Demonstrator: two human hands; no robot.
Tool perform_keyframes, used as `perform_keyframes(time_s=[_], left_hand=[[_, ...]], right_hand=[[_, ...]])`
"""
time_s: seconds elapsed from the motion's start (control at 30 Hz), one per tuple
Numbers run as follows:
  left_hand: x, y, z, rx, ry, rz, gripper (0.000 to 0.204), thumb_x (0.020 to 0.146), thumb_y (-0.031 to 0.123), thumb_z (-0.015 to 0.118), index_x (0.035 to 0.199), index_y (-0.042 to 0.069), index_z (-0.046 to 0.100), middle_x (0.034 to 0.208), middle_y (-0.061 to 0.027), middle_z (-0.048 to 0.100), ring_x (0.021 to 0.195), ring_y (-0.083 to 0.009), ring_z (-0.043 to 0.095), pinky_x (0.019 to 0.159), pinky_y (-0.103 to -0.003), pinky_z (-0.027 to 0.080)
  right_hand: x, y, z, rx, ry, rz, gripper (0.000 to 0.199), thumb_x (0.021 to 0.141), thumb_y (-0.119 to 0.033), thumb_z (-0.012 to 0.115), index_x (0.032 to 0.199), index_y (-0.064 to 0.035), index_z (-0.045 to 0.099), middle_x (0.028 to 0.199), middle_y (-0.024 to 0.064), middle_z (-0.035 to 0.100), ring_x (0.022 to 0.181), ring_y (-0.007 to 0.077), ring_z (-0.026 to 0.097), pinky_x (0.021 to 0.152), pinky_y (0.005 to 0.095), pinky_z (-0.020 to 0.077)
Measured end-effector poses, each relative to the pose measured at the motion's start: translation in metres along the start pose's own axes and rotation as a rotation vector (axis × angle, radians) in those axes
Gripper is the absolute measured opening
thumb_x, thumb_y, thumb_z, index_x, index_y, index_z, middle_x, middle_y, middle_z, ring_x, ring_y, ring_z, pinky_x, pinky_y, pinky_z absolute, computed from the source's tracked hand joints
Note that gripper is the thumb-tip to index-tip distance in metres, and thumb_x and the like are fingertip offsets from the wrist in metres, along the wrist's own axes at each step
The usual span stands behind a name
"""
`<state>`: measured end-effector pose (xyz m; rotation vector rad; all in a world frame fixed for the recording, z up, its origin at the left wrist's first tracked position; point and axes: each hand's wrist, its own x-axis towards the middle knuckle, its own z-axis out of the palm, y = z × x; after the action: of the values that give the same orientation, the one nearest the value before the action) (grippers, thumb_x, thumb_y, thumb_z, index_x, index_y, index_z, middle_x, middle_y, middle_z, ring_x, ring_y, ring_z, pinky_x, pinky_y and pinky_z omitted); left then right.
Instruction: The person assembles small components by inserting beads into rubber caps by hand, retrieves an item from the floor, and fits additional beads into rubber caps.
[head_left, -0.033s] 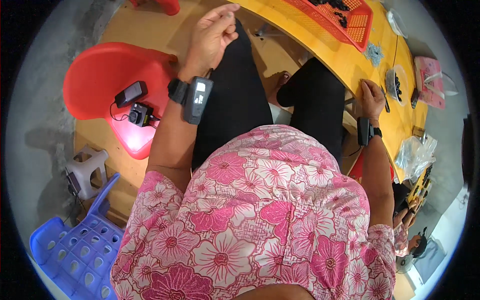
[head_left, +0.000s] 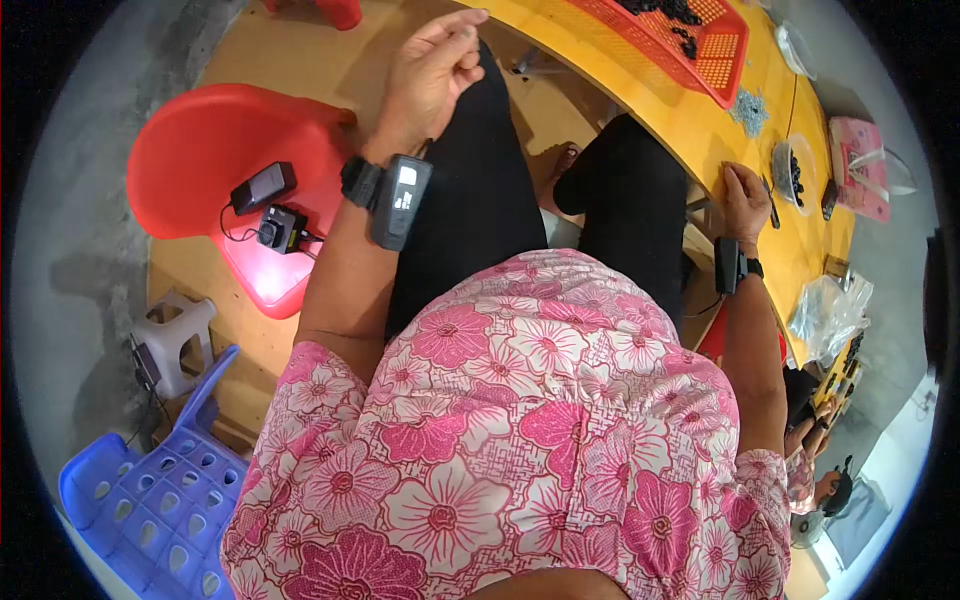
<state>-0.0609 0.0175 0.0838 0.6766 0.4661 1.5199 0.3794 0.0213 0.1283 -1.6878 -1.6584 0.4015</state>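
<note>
Head view: beside the tabletop [head_left: 690, 125], left hand [head_left: 430, 85] half-open, empty; at its edge, right hand [head_left: 746, 203] curled, contents unclear; black pieces [head_left: 668, 8] in basket [head_left: 720, 75] untouched.

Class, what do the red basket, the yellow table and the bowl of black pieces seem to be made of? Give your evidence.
Red basket: likely moulded plastic, slightly glossy; even colour, regular mesh.
Yellow table: perhaps coated wood or laminate; smooth, soft sheen, too little detail to decide.
Bowl: probably clear plastic, shiny; its wall looks see-through, though glass is possible.
</note>
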Motion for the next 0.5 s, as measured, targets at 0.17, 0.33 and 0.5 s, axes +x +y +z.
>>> perform_keyframes(time_s=[0.17, 0.33, 0.5], left_hand=[[-0.002, -0.002, 0.004, -0.066, -0.043, -0.015, 0.028, 0.094, 0.011, 0.050, 0.119, 0.000, 0.051, 0.081, 0.0024, 0.046, 0.070, -0.0057, 0.042, 0.064, -0.019, 0.039], [-0.003, -0.002, 0.002, -0.142, -0.077, -0.064, 0.023, 0.093, 0.011, 0.051, 0.114, 0.002, 0.055, 0.078, 0.0026, 0.047, 0.069, -0.0054, 0.045, 0.065, -0.021, 0.041], [-0.004, 0.004, -0.004, -0.172, -0.106, -0.048, 0.028, 0.095, 0.010, 0.047, 0.121, 0.000, 0.050, 0.084, 0.0010, 0.046, 0.071, -0.0064, 0.041, 0.064, -0.019, 0.038]], right_hand=[[0.000, 0.007, 0.001, 0.042, 0.000, 0.022, 0.012, 0.083, -0.007, 0.064, 0.090, 0.0014, 0.067, 0.089, 0.0040, 0.067, 0.082, 0.0093, 0.059, 0.076, 0.0221, 0.0463], [-0.003, 0.006, 0.004, 0.062, 0.013, 0.000, 0.012, 0.083, -0.008, 0.065, 0.092, 0.0006, 0.068, 0.085, 0.0013, 0.065, 0.075, 0.0068, 0.055, 0.067, 0.0197, 0.0430], [-0.005, 0.007, 0.004, 0.228, 0.012, -0.017, 0.012, 0.083, -0.009, 0.065, 0.091, -0.0004, 0.068, 0.078, -0.0013, 0.062, 0.067, 0.0044, 0.051, 0.059, 0.0176, 0.0396]])
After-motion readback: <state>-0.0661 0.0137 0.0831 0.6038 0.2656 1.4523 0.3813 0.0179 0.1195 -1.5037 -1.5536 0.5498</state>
